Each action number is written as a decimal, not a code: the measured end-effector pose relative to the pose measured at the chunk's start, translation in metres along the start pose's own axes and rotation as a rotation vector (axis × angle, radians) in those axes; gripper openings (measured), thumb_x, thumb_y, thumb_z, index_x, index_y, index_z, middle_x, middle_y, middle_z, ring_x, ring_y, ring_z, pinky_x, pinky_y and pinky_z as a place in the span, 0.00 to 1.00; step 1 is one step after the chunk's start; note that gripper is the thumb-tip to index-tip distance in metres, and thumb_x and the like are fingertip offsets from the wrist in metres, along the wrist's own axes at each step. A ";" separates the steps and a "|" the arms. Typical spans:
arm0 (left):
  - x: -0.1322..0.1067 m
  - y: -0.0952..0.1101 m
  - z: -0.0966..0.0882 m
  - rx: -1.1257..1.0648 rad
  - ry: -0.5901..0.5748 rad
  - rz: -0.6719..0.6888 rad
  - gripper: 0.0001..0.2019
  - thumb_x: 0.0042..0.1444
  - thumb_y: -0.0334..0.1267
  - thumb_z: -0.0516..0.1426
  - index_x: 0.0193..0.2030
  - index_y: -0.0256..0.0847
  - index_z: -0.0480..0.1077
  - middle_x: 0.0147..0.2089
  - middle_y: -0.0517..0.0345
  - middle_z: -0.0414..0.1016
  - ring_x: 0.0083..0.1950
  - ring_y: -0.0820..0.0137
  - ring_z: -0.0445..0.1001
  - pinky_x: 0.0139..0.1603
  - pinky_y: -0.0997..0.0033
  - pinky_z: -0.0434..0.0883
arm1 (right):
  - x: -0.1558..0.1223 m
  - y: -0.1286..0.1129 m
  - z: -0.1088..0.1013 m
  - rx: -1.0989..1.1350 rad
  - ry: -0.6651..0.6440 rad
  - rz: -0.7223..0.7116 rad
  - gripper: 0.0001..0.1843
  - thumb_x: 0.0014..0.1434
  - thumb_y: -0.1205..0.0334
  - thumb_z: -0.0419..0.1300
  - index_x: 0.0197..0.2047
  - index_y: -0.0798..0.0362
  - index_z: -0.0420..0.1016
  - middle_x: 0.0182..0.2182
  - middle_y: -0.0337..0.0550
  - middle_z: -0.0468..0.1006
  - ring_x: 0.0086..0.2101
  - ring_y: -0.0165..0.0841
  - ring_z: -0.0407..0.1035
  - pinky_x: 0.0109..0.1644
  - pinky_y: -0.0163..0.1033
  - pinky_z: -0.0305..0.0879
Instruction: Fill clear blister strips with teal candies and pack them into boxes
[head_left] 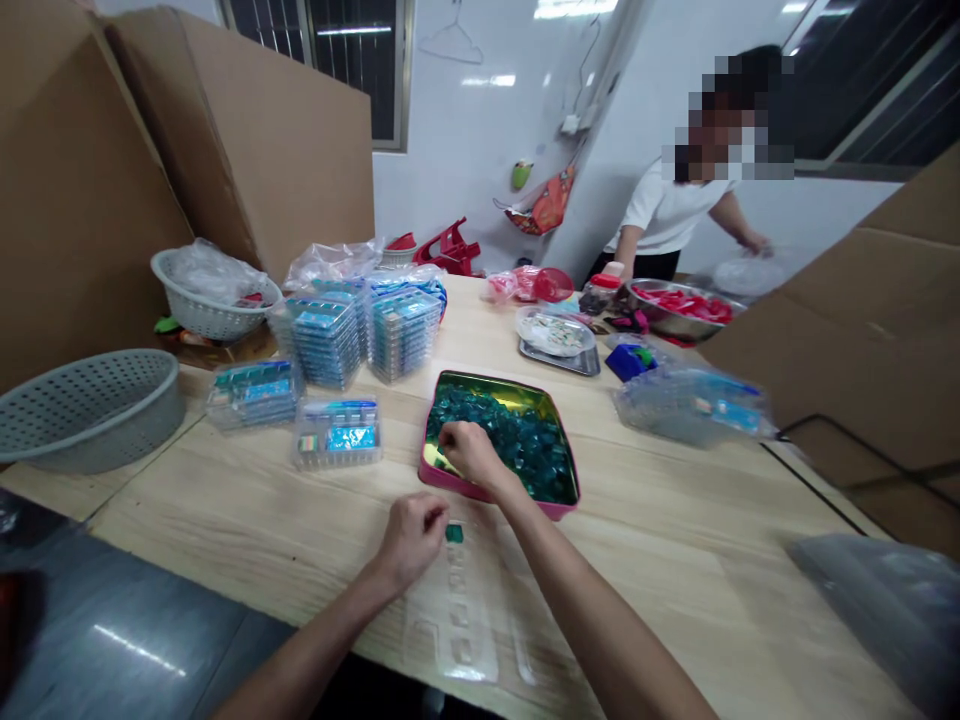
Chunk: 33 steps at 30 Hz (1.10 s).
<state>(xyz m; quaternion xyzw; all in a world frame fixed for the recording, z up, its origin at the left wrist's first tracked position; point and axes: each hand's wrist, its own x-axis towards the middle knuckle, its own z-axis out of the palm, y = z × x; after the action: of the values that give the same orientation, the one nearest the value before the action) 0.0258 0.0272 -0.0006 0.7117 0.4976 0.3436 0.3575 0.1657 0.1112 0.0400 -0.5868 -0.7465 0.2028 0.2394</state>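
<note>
My right hand (472, 452) is over the left side of a pink-rimmed tin (559, 512), its fingers curled down in a pinch; whatever they grip is hidden. Many small, translucent teal-green pieces (517, 435) fill the tin, whose inside is gold. In front of it lies a clear plastic blister tray (480, 640) with a row of small pockets. One green piece (454, 533) sits in the pocket at the tray's far end. Just left of that piece, my left hand (412, 537) is closed, thumb and fingers pressed together, and I cannot make out anything in it.
Filled clear packs (337, 435) lie left of the tin, with tall stacks (322, 335) behind. Grey baskets (90, 410) stand at the far left. A plate (555, 330) on a metal tray and bagged packs (690, 405) are right. A person (667, 210) stands beyond a steel bowl (682, 305).
</note>
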 end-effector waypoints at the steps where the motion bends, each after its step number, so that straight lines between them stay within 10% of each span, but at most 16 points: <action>1: 0.000 0.002 -0.003 -0.082 0.068 -0.025 0.08 0.52 0.31 0.53 0.33 0.36 0.74 0.31 0.54 0.76 0.30 0.71 0.72 0.32 0.74 0.67 | -0.008 0.000 -0.004 0.036 0.005 0.012 0.09 0.47 0.76 0.53 0.25 0.56 0.72 0.24 0.45 0.78 0.29 0.34 0.72 0.33 0.34 0.62; 4: 0.002 0.011 -0.012 -0.428 0.153 -0.107 0.12 0.50 0.35 0.57 0.41 0.35 0.72 0.38 0.50 0.77 0.37 0.69 0.74 0.36 0.73 0.70 | -0.041 -0.001 -0.015 0.426 -0.049 0.069 0.02 0.50 0.68 0.57 0.28 0.55 0.70 0.22 0.39 0.76 0.24 0.30 0.71 0.29 0.33 0.64; 10: -0.008 0.020 -0.011 -0.766 -0.074 -0.232 0.11 0.44 0.36 0.61 0.35 0.33 0.73 0.29 0.54 0.76 0.27 0.72 0.72 0.27 0.76 0.67 | -0.103 -0.009 -0.006 1.085 -0.181 0.309 0.11 0.42 0.61 0.66 0.26 0.54 0.67 0.20 0.36 0.73 0.21 0.28 0.70 0.26 0.32 0.64; 21: -0.028 0.020 0.010 0.215 -0.115 0.007 0.08 0.51 0.28 0.55 0.27 0.37 0.75 0.32 0.53 0.73 0.36 0.66 0.71 0.38 0.69 0.65 | -0.133 -0.013 0.015 0.067 -0.036 0.171 0.09 0.45 0.75 0.52 0.24 0.55 0.71 0.21 0.41 0.75 0.26 0.32 0.67 0.30 0.34 0.55; 33: -0.020 0.007 -0.001 0.243 -0.218 0.067 0.09 0.52 0.29 0.54 0.27 0.39 0.76 0.29 0.55 0.73 0.33 0.68 0.70 0.35 0.71 0.62 | -0.040 0.039 -0.047 -0.463 0.075 0.070 0.12 0.47 0.77 0.56 0.29 0.54 0.76 0.34 0.49 0.77 0.35 0.37 0.70 0.35 0.35 0.57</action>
<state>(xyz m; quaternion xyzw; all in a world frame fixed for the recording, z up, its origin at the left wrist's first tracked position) 0.0232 0.0064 0.0034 0.7988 0.4700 0.2135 0.3090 0.2318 0.0824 0.0500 -0.6586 -0.7430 0.0126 0.1187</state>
